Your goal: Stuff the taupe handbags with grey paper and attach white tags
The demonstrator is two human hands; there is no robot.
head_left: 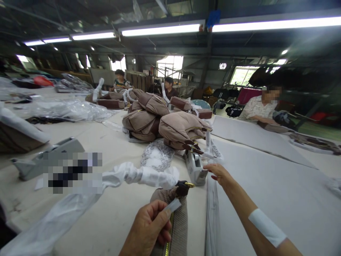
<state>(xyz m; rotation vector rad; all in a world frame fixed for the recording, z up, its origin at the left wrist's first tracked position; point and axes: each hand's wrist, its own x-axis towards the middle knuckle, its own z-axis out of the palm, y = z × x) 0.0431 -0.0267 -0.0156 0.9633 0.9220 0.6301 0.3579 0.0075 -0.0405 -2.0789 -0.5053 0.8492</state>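
My left hand (150, 225) is closed, pinching a short translucent strip of tape (173, 205) between thumb and finger. It lies over a brown-grey ribbed bag (181, 227) with a gold zipper (167, 249). At the bag's upper end are a dark tab and a gold ring (189, 185). A strap wrapped in white tissue (119, 174) runs from there to the lower left. My right hand (218, 172) has its fingers stretched out at the front end of a grey tape dispenser (196, 169); whether they touch tape is unclear. A pale patch (267, 227) sticks to my right forearm.
Stuffed brown bags (181, 128) are piled behind the dispenser, beside crumpled netted packing (157, 156). Another grey dispenser (53, 156) stands left. Clear plastic bags (71, 110) lie farther back. White sheets (266, 185) cover the table's right side. A person (259, 110) sits at right.
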